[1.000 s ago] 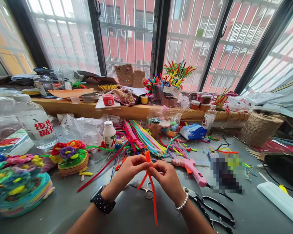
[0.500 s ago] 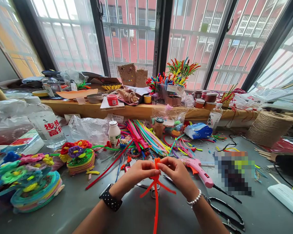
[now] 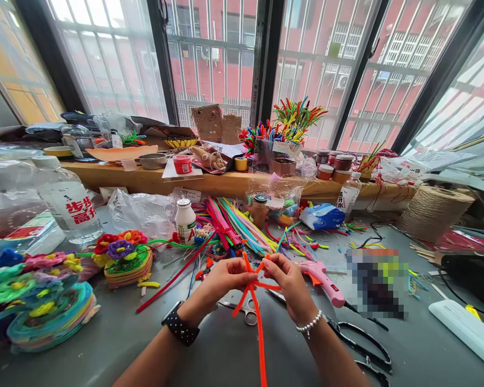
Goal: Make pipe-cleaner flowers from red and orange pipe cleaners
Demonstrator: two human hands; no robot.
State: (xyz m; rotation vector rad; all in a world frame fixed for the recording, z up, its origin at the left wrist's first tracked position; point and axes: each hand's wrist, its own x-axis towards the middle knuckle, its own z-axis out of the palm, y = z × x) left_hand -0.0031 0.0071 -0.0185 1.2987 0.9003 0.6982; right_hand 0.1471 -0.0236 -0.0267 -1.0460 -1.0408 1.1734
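Between my two hands is a bunch of orange pipe cleaners (image 3: 260,333), joined near the middle, with short arms spreading out and one long strand hanging down toward me. My left hand (image 3: 229,279) pinches the joined part between thumb and fingers. My right hand (image 3: 286,282) pinches the tip of one upper arm, a little right of the joint. Small scissors (image 3: 250,313) lie on the table beneath, partly hidden by the left hand. Just right of my right hand lies a pink glue gun (image 3: 326,285).
Behind my hands lies a pile of coloured pipe cleaners (image 3: 242,228), beside a white bottle (image 3: 185,221). Flower-topped crafts (image 3: 52,317) stand at left. Large black-handled scissors (image 3: 363,344) lie right, near a twine spool (image 3: 433,212). A cluttered wooden ledge (image 3: 221,185) runs along the window.
The upper orange arms, bunched together before, are now spread apart. My right hand has moved slightly away from the left, holding one arm's tip. The view has shifted slightly.
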